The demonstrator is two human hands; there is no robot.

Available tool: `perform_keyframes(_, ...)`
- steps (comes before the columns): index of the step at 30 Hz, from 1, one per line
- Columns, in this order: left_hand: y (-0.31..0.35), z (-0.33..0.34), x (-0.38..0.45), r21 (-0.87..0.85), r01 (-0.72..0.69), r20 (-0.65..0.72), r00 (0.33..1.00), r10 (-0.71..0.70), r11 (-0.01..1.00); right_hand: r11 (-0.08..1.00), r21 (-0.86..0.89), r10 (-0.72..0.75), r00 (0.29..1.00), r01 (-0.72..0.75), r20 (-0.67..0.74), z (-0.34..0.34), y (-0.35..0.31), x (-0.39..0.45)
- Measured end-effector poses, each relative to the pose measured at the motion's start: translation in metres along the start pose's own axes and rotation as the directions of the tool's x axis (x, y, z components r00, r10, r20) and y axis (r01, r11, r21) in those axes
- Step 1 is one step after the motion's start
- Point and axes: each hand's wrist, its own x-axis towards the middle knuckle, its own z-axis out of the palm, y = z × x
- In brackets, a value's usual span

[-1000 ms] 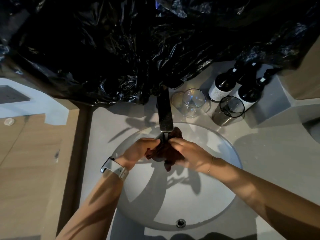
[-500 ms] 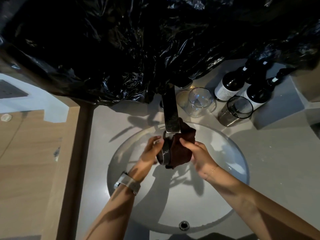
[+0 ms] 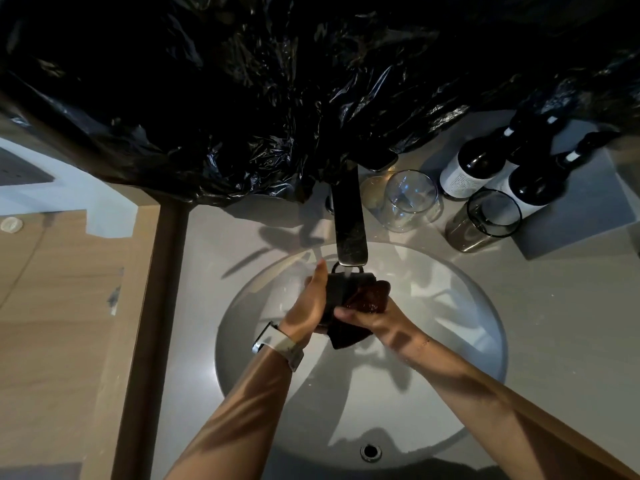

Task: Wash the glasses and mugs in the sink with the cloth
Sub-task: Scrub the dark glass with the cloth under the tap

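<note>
Mug under tap over sink; left hand grip wraps mug, right hand pinches cloth against it; best rotate mug steadily, wipe rim, keep grip firm

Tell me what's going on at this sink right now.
A person is washing a dark mug under the faucet, above the round sink. The left hand holds the mug while the right hand presses a dark red cloth against it. On the counter behind the sink stand a clear glass and a dark-rimmed glass, next to dark bottles; neither glass is being handled.
</note>
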Motion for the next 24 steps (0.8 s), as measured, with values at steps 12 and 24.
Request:
perform_keyframes(12,-0.017,-0.017,0.01,-0.245,0.439,0.2,0.895,-0.398,0.864,0.967,-0.04,0.255,0.959,-0.252,0.125,-0.028,-0.031,-0.002)
perform_keyframes(24,-0.01,-0.014,0.009,-0.337,0.457,0.366,0.869,-0.333,0.823,0.892,-0.451,0.138,0.938,0.021,0.317,-0.018,-0.029,0.008)
